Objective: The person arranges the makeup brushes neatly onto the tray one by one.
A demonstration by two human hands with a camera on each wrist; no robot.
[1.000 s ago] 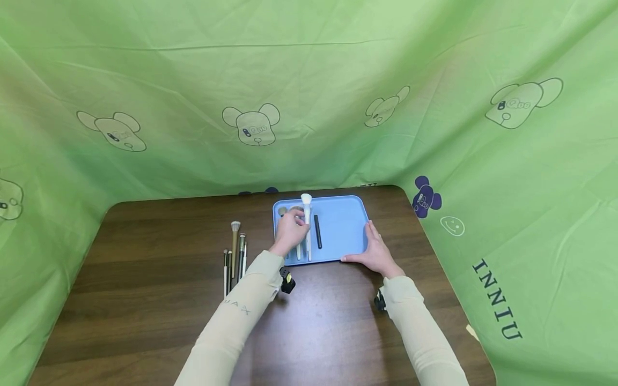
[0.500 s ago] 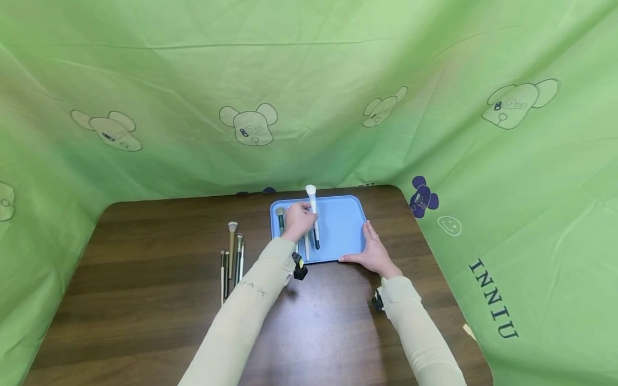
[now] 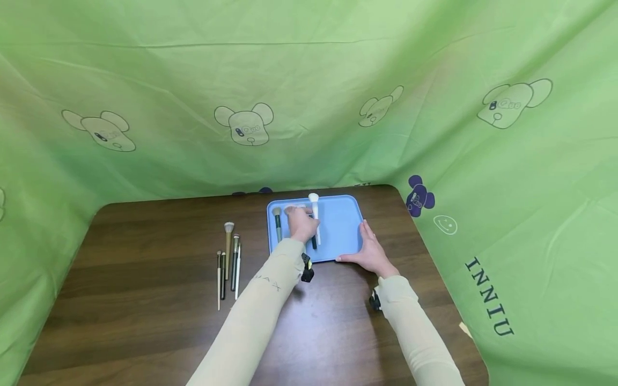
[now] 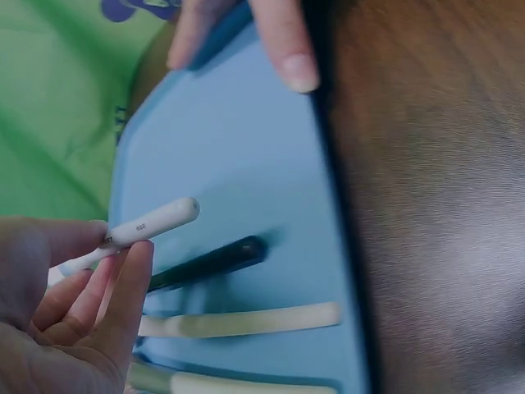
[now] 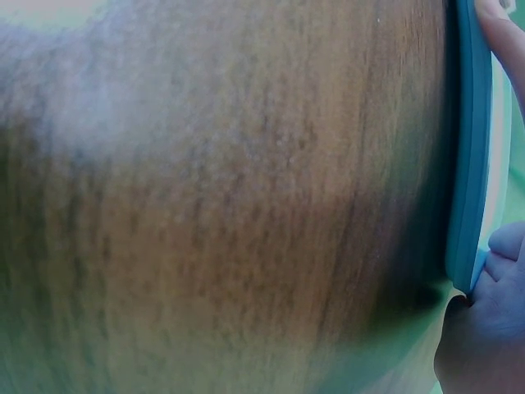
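Observation:
My left hand [image 3: 302,224] pinches a white makeup brush [image 3: 316,212] between thumb and fingers over the blue tray [image 3: 341,230]. In the left wrist view, the white handle [image 4: 156,223] tilts above the tray, beside a dark-handled brush [image 4: 209,263] and a cream-handled brush [image 4: 262,321]. A green-handled brush [image 3: 278,224] lies at the tray's left side; my left hand partly hides the brushes between. My right hand [image 3: 372,254] rests at the tray's near right corner, thumb on the front edge and extended fingers along the right edge.
Left of the tray, several more makeup brushes lie roughly side by side on the brown wooden table [image 3: 145,268], among them a wide one [image 3: 228,249] with a tan handle. Green printed cloth [image 3: 328,107] hangs behind the table and along its sides.
My left hand has moved slightly right with the white brush, which has gone from left of the dark-handled brush to its right. My right hand stays at the tray corner.

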